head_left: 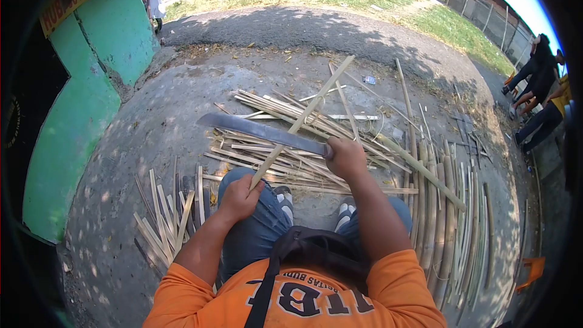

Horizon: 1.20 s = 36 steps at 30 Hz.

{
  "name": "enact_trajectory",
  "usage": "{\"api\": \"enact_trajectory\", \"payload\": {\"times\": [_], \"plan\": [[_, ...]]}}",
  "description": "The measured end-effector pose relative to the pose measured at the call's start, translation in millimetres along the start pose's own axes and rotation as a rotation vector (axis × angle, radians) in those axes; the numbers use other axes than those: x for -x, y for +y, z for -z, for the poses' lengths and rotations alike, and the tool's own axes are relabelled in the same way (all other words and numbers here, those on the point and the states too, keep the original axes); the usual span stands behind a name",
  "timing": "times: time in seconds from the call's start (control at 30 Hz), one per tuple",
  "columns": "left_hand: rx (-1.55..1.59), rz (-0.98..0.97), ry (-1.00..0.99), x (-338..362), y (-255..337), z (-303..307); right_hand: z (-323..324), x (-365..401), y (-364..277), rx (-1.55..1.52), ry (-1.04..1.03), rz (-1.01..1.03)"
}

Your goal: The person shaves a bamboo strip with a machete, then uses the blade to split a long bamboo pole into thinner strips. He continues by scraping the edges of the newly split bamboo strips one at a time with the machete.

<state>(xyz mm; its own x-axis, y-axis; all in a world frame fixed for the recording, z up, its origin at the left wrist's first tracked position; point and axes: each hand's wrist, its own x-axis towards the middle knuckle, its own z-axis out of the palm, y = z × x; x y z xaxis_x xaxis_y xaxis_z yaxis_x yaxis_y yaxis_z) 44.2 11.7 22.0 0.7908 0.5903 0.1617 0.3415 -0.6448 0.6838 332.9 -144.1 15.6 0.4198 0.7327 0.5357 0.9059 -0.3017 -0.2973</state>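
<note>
My left hand [240,197] is closed round the lower end of a long bamboo strip [314,102], which slants up and away to the right. In my right hand [347,157] is the handle of a machete [262,132]. Its broad blade points left and lies across the strip, a little beyond my left hand; whether it touches the strip I cannot tell. Beneath both hands, a pile of split bamboo strips [285,167] covers the ground in front of my feet.
Bamboo poles [432,218] lie at the right, more strips [163,225] at the left near a green wall [73,140]. An orange stool [531,273] is at the lower right. Several people [542,112] stand at the far right. A paved road [285,30] runs beyond the pile.
</note>
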Motion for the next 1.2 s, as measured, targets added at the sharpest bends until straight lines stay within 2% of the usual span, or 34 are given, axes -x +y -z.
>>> {"api": "enact_trajectory", "payload": {"times": [0.03,0.1,0.2,0.3,0.33,0.43,0.57,0.63,0.67,0.8,0.9,0.97,1.1,1.2], "plan": [[0.004,0.002,-0.004,0,-1,-1,0,-4,11,-0.098,0.091,-0.169],[0.013,-0.005,-0.006,-5,-3,-3,6,-4,21,-0.086,0.033,-0.264],[-0.032,0.018,-0.004,-7,-2,-5,9,3,10,-0.067,0.056,-0.276],[-0.011,0.041,-0.034,-6,3,-5,4,11,-5,-0.083,-0.008,-0.152],[-0.023,0.037,-0.029,-5,3,-7,4,14,-13,-0.094,-0.032,-0.056],[-0.051,0.014,-0.013,-6,-1,-13,-11,21,-33,-0.024,-0.217,0.122],[-0.022,0.031,-0.023,-3,0,-7,-19,13,-28,-0.008,-0.068,0.157],[0.005,0.064,-0.037,-4,2,0,-17,0,-4,-0.029,0.023,-0.016],[0.014,0.084,-0.05,-3,1,2,-11,-4,5,-0.073,0.058,-0.208],[-0.008,0.008,-0.011,-8,-6,-8,6,0,24,-0.033,0.032,-0.378],[0.002,0.009,-0.01,-8,2,-6,12,5,7,-0.123,0.068,-0.365],[0.026,0.061,-0.03,-7,13,-3,9,8,1,-0.196,0.022,-0.265],[0.009,0.046,-0.016,-8,10,-11,-6,19,-21,-0.087,-0.186,0.009],[0.018,-0.21,0.114,-10,-5,-23,-16,15,-23,0.017,-0.288,0.15]]}}
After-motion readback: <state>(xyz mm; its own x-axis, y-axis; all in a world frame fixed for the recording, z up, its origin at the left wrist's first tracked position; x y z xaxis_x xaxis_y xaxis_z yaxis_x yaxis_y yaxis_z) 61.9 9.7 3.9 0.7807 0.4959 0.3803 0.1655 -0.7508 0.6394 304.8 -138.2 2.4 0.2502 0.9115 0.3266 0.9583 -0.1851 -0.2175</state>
